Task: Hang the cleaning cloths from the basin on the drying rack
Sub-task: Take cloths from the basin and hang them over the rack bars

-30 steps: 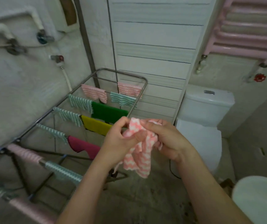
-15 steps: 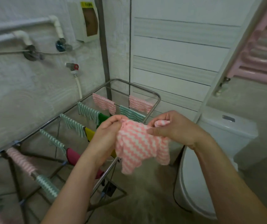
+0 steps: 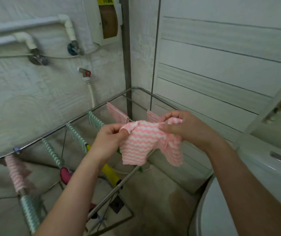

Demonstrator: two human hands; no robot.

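One pink-and-white zigzag cloth [image 3: 146, 142] is the piece in hand, and it has opened out. A second ago it was a crumpled wad between the hands. Now its top edge is pulled nearly straight and the rest hangs loose below in two uneven flaps. It has also been carried up and forward to the far end of the drying rack [image 3: 54, 130], in front of the right side rail, and I can't see it touching any bar. I judge the unfolding almost done and draping next.

The left hand [image 3: 112, 138] pinches the left top corner between thumb and curled fingers. The right hand [image 3: 185, 126] grips the right corner, still bunched, with fingers curled over it.

Striped pink [image 3: 116, 114] and green cloths [image 3: 94, 119] already hang on nearby bars. The basin has left the view.
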